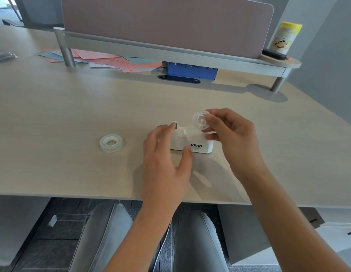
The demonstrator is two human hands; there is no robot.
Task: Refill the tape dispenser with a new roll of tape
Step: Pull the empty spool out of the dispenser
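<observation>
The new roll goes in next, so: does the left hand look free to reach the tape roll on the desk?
Probably yes. The left hand only steadies the dispenser, and the tape roll lies apart to its left with bare desk between. The right hand holds the spool.

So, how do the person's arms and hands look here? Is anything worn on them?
Both the left hand and the right hand are bare: no gloves, and no rings, watch or bracelet can be seen. The forearms are uncovered as far as the picture's lower edge, so no sleeve shows. The fingernails look short and plain.
</observation>
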